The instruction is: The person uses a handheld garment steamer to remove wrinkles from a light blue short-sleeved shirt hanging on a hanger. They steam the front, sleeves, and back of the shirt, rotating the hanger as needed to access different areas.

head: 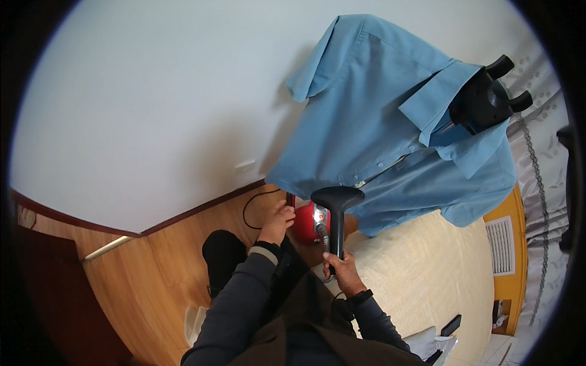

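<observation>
A blue short-sleeved shirt [348, 114] hangs on the black hanger head [487, 100] of a stand, its front partly unbuttoned. My right hand [345, 272] grips the handle of a black garment steamer head [338, 201], which is upright just below the shirt's hem. Behind it, on the floor, is the red steamer base [306, 224] with a lit orange light and a ribbed metallic hose [323, 235]. My left hand [277, 222] is beside the base, its fingertips at a red and black part [290, 200]; whether they close on it cannot be told.
A bed with a cream cover [425, 265] lies at the right, with a black phone [451, 325] and a plastic bag [444, 347] on it. A black cord [244, 212] loops over the wood floor [151, 274]. The white wall [128, 114] stands behind, with patterned curtains [540, 160] at right.
</observation>
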{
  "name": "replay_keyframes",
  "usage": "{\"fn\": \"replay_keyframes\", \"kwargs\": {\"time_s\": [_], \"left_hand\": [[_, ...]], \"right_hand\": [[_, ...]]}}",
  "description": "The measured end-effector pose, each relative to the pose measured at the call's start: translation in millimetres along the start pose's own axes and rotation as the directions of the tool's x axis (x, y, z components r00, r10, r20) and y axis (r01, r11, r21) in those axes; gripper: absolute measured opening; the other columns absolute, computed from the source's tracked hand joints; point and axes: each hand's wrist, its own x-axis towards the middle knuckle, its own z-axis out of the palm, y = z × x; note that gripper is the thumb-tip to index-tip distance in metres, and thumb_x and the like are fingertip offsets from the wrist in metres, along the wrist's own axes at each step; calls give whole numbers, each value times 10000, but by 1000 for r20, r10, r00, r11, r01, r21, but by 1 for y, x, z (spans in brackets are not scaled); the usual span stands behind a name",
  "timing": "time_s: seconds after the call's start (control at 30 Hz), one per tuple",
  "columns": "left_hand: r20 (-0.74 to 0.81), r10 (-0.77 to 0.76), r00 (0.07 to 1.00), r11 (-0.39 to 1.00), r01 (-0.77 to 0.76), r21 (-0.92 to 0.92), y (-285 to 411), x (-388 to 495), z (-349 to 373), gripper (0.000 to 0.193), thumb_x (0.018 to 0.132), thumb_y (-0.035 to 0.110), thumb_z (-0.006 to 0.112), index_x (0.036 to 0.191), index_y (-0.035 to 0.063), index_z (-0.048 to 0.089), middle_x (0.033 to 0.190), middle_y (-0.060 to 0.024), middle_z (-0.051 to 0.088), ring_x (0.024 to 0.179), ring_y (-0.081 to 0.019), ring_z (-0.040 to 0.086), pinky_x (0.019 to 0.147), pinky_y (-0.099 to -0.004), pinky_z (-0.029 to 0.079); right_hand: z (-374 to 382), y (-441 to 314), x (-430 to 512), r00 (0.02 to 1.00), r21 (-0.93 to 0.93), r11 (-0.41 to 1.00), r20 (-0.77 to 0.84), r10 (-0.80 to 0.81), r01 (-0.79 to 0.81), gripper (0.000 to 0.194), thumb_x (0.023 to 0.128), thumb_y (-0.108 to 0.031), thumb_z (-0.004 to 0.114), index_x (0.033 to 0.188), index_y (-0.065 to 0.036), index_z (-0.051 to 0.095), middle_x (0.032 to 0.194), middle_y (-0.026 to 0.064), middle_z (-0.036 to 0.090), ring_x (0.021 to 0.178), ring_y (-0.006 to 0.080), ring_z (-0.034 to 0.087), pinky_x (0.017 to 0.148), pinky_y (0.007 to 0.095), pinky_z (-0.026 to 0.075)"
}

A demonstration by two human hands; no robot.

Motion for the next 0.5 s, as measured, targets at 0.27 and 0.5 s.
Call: {"fn": "replay_keyframes", "kwargs": {"time_s": [0.27,0.5], "left_hand": [[-107,-41,993,994,30,-102,5,38,8,568,1035,174,671,1527,38,422,1370,-106,558,1200,-295,589,1038,-447,506],[-269,-127,955,979,77,-189,-12,94,4,573,1045,202,660,1542,34,430,1437,-116,526,1231,-292,559,1068,-464,505]], "right_hand": [[15,-32,-13,992,-46,993,-62,-112,109,247,866,-34,802,968,-39,577,715,15,607,593,96,561,550,256,445],[3,-50,-31,990,-61,995,-109,-89,83,259,812,-3,828,955,-28,614,798,46,664,659,110,617,609,263,502]]}}
